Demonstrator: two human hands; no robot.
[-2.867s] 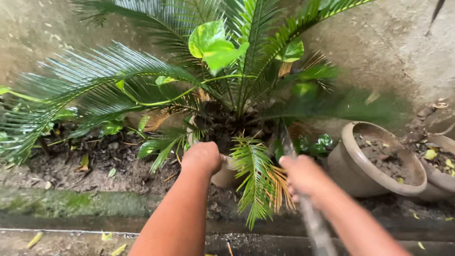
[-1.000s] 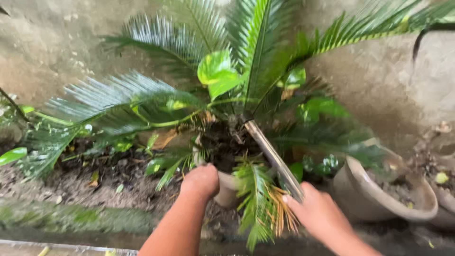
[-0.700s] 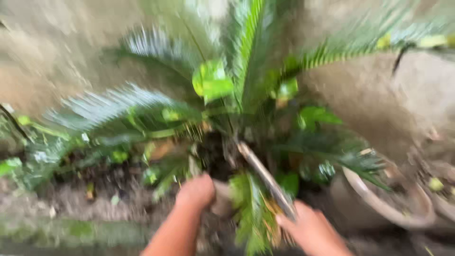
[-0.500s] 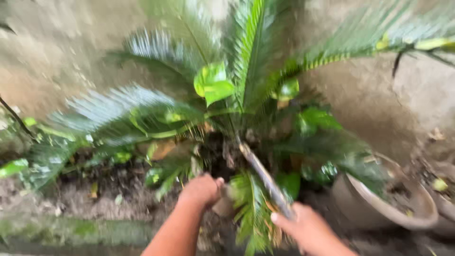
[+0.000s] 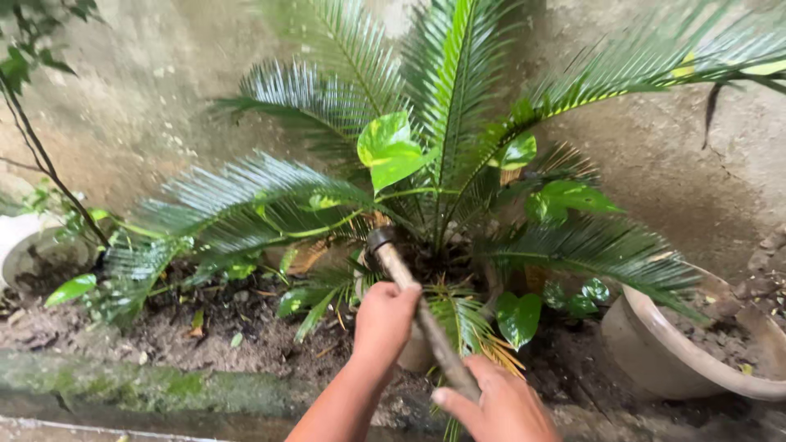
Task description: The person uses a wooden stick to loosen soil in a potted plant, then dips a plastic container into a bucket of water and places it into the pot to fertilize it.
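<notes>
Both my hands grip a long muddy bar [image 5: 391, 263] that slants up and to the left. My left hand [image 5: 383, 317] holds it higher up; my right hand [image 5: 494, 403] holds it lower, near the bottom edge. The bar's round tip rests at the base of a potted cycad plant [image 5: 442, 164] with long feathery green fronds. The plant's pale pot [image 5: 416, 354] shows just behind my left hand, mostly hidden by fronds. A broad yellow-green leaf [image 5: 390, 151] hangs above the bar's tip.
A pale clay pot [image 5: 655, 360] with soil stands at the right. Another pot [image 5: 20, 254] sits at the far left under a thin branch. A rough concrete wall [image 5: 147, 98] rises behind. Dark soil and a mossy concrete kerb [image 5: 139, 385] lie in front.
My left hand has left the pot's rim and taken hold of the bar. The bar's tip has moved left to the plant's base. The view has steadied.
</notes>
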